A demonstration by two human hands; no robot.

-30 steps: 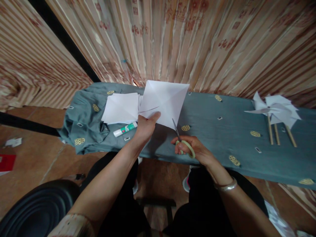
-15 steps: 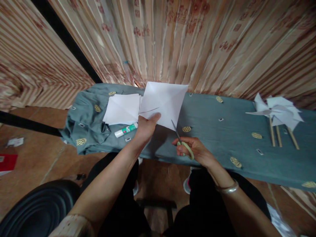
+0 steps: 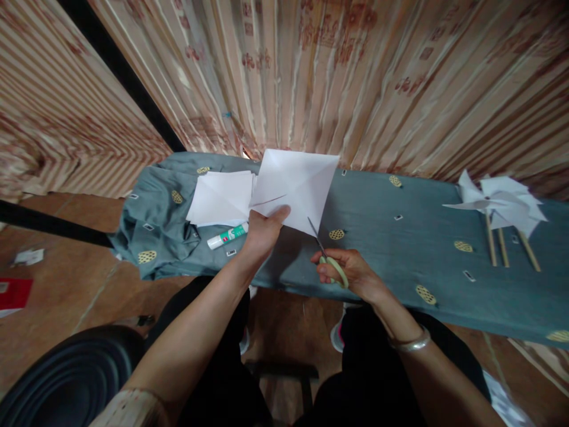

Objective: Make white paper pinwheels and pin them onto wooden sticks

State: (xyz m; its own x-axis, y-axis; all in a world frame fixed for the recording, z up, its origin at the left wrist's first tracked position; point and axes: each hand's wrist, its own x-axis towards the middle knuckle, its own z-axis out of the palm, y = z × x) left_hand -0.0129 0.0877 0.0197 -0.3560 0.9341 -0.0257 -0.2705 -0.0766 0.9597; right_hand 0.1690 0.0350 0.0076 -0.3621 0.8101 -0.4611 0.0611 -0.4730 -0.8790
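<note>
A person's left hand (image 3: 265, 228) pinched the near edge of a white paper sheet (image 3: 306, 178), thumb on top, fingers hidden beneath. A slit ran inward from the sheet's left edge, just above that thumb. The right hand (image 3: 344, 268) was curled around the pale green handles of scissors (image 3: 326, 259) — their blades reached the sheet's near right corner; whether they had bitten into it could not be told. Left of the left hand lay a stack of white paper (image 3: 217, 198), with a green-and-white glue stick (image 3: 227, 236) just below it. Well to the right of the right hand, white paper pinwheels (image 3: 502, 201) on sticks rested on the cloth-covered bench (image 3: 377, 255). Beyond both hands hung a pleated, patterned curtain (image 3: 284, 71).
</note>
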